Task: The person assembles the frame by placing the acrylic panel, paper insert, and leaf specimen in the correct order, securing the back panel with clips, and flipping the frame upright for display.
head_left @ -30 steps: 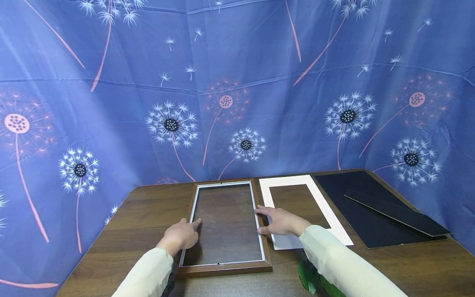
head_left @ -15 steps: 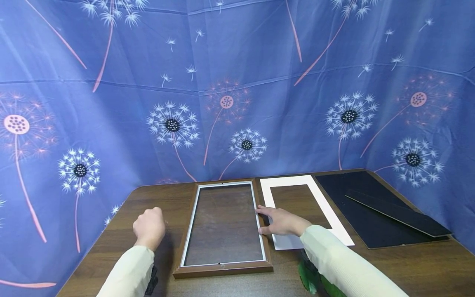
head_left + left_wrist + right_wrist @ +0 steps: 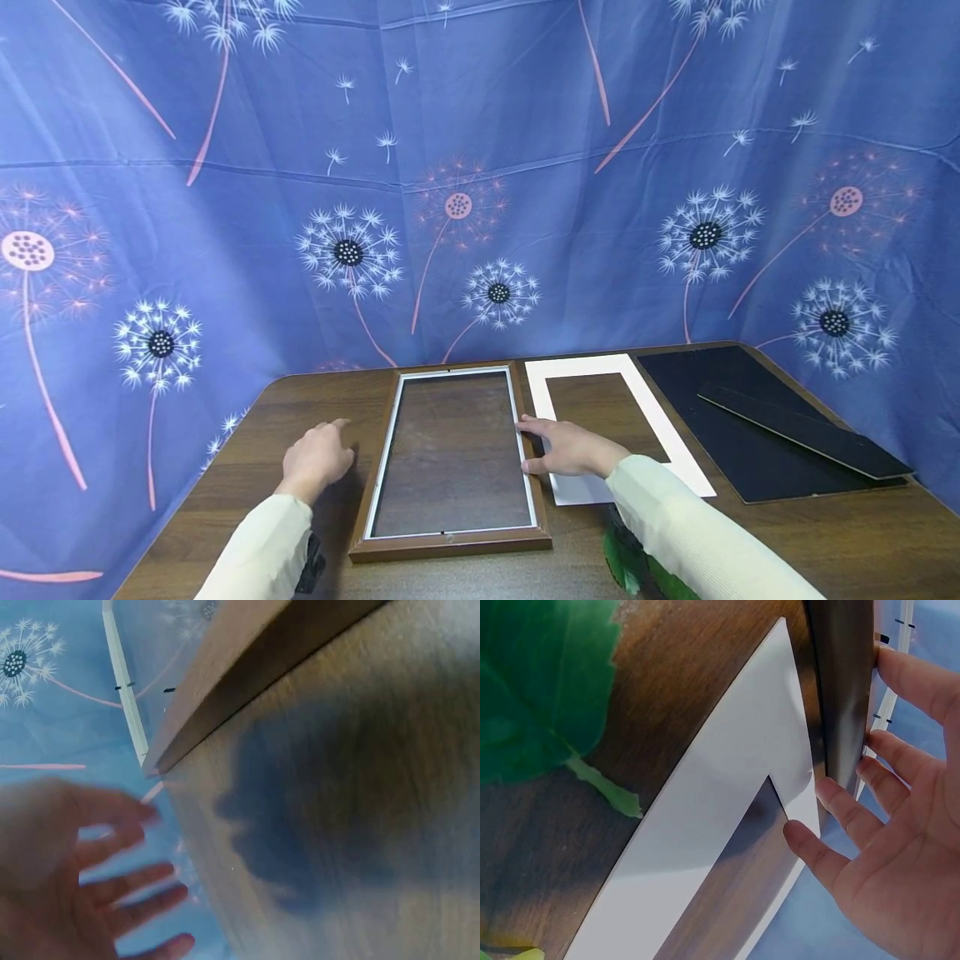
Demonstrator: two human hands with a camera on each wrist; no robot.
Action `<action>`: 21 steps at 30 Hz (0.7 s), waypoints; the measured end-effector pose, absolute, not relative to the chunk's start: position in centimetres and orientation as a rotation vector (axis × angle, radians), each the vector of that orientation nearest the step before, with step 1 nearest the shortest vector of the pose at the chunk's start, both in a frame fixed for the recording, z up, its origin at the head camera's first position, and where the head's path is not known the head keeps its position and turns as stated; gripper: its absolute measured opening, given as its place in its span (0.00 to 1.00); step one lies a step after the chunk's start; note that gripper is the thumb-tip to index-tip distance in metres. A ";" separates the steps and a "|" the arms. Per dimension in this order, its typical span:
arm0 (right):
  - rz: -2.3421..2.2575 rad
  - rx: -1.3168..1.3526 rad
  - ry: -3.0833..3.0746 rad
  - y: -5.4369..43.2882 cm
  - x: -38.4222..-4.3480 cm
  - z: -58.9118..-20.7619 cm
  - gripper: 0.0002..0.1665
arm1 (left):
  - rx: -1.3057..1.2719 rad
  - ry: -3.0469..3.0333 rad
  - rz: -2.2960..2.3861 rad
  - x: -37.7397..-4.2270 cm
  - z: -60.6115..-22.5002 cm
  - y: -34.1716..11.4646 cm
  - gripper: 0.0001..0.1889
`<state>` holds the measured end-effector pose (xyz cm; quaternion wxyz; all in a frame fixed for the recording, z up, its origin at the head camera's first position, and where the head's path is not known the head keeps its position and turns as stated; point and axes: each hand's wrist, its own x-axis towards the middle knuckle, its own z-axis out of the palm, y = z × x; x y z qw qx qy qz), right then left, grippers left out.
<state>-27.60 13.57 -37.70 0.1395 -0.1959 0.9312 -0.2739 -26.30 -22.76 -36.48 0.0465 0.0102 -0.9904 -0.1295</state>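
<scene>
A brown picture frame with a white inner edge lies flat on the table, a clear pane inside it. My left hand is over the table to the left of the frame, apart from it. In the left wrist view that hand is blurred, its fingers spread and holding nothing. My right hand rests its fingertips on the frame's right side. The right wrist view shows this hand with spread fingers near the frame's side and over the white mat.
The white cut-out mat lies just right of the frame. Farther right is a black backing board, with its stand flap raised at an angle. Green leaves show below the right sleeve. A blue dandelion-print cloth hangs behind the wooden table.
My left hand has left the frame's left edge and moved leftward over the table, curled half a second ago and looser now. My right hand stays at the frame's right side.
</scene>
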 end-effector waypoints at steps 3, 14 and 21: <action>-0.795 -0.571 2.690 13.6 -27.5 -37.6 0.38 | -0.150 -3.064 -0.472 -26.4 -36.8 -22.1 0.26; -0.789 -0.577 2.697 13.6 -27.5 -37.7 0.39 | -0.390 -3.166 -0.624 -25.8 -36.7 -19.1 0.44; -0.797 -0.574 2.698 13.6 -27.4 -37.7 0.39 | -0.379 -3.165 -0.579 -25.7 -36.9 -18.4 0.46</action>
